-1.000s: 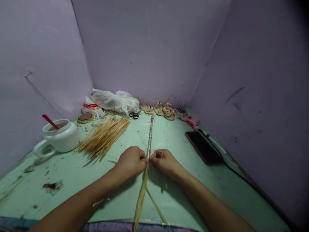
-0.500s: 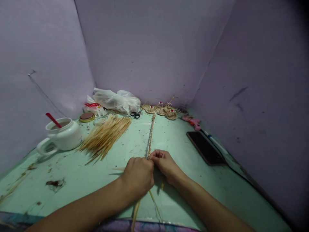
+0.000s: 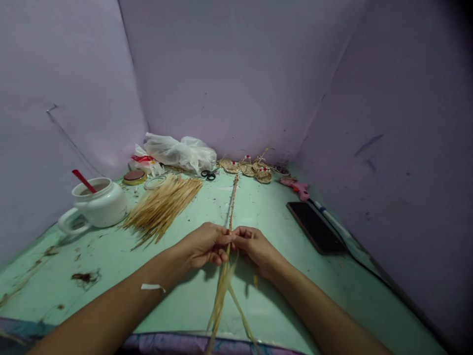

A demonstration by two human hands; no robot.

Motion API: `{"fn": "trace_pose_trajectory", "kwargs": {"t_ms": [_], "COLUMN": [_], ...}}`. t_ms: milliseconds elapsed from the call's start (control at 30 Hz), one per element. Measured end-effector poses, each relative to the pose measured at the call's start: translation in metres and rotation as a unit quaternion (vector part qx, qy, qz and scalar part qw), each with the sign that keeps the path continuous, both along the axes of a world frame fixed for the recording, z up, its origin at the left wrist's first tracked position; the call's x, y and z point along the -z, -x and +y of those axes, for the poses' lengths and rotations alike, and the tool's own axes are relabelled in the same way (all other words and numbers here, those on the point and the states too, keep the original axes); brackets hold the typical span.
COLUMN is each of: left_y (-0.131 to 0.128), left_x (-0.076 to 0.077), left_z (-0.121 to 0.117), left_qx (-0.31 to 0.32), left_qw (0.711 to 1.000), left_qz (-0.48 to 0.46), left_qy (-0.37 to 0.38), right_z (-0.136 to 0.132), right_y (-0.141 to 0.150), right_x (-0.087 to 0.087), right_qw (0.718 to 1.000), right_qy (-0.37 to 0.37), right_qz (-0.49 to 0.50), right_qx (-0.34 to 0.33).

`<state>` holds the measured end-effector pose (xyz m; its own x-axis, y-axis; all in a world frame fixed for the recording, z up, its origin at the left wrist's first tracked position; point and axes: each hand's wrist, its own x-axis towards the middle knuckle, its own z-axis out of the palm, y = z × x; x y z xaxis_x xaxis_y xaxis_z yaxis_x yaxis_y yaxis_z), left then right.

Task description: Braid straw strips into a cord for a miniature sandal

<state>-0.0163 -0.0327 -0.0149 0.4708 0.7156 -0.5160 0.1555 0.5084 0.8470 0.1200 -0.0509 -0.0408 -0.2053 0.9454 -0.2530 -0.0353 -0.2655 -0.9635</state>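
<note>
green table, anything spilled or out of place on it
No liquid spill shows. A dark tangle of fibres lies loose between the white mug and the left forearm, like stray debris, apart from the held braid. A white strip shows against that forearm; I can't tell whether it's stuck there.

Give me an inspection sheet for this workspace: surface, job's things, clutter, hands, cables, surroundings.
Surface: green table, flecked with scraps.
Job's things: braid lying straight ahead, loose strands trailing toward the near edge; strips piled at left.
Clutter: mug, bag, scissors, beaded discs, phone, glue gun.
Hands: left hand and right hand pinch the braid's near end.
Cables: black cord along the right side, past the phone.
Surroundings: lilac walls on three sides.
</note>
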Motion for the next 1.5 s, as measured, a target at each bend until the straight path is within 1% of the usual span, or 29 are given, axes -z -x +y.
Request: {"fn": "trace_pose_trajectory", "kwargs": {"t_ms": [67, 167, 233, 333, 400, 500, 567, 633, 700, 767, 833, 900, 967, 1033, 1100, 1167, 1233, 1333, 1500], "left_y": [0.000, 0.003, 0.004, 0.003, 0.003, 0.002, 0.002, 0.000, -0.003, -0.006, -0.009, -0.011, -0.014, -0.015, -0.016, -0.016, -0.015, -0.013, -0.011], "left_x": [0.011, 0.016, 0.014, 0.008, 0.007, 0.008, 0.009, 0.010, 0.011, 0.011, 0.011, 0.011, 0.011, 0.011, 0.010, 0.010, 0.010, 0.010, 0.014], "left_z": [0.004, 0.009, 0.010, 0.009, 0.010, 0.012, 0.012, 0.010, 0.006, 0.002, -0.001, -0.003, -0.004, -0.005, -0.006, -0.006, -0.006, -0.005, -0.005], "left_qx": [0.015, 0.012, 0.015, 0.031, 0.042, 0.045, 0.032, 0.017, 0.002, -0.012, -0.023, -0.027, -0.027, -0.027, -0.027, -0.030, -0.040, -0.060, -0.058], "left_qw": [0.998, 0.997, 0.999, 0.997, 0.997, 0.999, 0.999, 0.997, 0.993, 0.989, 0.985, 0.980, 0.975, 0.969, 0.967, 0.973, 0.980, 0.985, 0.987], "left_qz": [-0.044, -0.032, 0.010, 0.069, 0.056, 0.017, 0.032, 0.074, 0.112, 0.140, 0.154, 0.166, 0.178, 0.194, 0.200, 0.191, 0.173, 0.155, 0.139], "left_qy": [0.040, 0.071, 0.046, -0.017, -0.015, 0.026, 0.030, 0.003, -0.029, -0.048, -0.074, -0.103, -0.131, -0.150, -0.152, -0.125, -0.085, -0.045, -0.064], "right_z": [0.002, 0.005, 0.007, 0.008, 0.009, 0.009, 0.010, 0.009, 0.007, 0.002, -0.004, -0.009, -0.011, -0.012, -0.013, -0.015, -0.019, -0.027, -0.032], "right_y": [-0.001, -0.004, -0.005, -0.007, -0.007, -0.008, -0.009, -0.011, -0.013, -0.013, -0.013, -0.012, -0.011, -0.011, -0.010, -0.008, -0.004, 0.000, 0.004], "right_x": [0.001, 0.003, 0.006, 0.012, 0.014, 0.014, 0.012, 0.009, 0.005, 0.000, -0.005, -0.010, -0.015, -0.018, -0.021, -0.022, -0.022, -0.020, -0.014], "right_qw": [1.000, 0.996, 0.991, 0.980, 0.977, 0.976, 0.975, 0.967, 0.944, 0.906, 0.865, 0.837, 0.824, 0.827, 0.837, 0.845, 0.847, 0.836, 0.809], "right_qy": [-0.015, -0.061, -0.098, -0.152, -0.167, -0.165, -0.163, -0.174, -0.209, -0.255, -0.285, -0.284, -0.257, -0.220, -0.193, -0.189, -0.200, -0.227, -0.284], "right_qz": [-0.013, -0.050, -0.075, -0.100, -0.102, -0.106, -0.125, -0.166, -0.238, -0.326, -0.405, -0.463, -0.503, -0.518, -0.511, -0.500, -0.493, -0.499, -0.513], "right_qx": [-0.017, -0.038, -0.054, -0.076, -0.087, -0.093, -0.088, -0.091, -0.093, -0.088, -0.076, -0.062, -0.041, -0.024, -0.017, -0.016, -0.016, -0.019, -0.042]}}
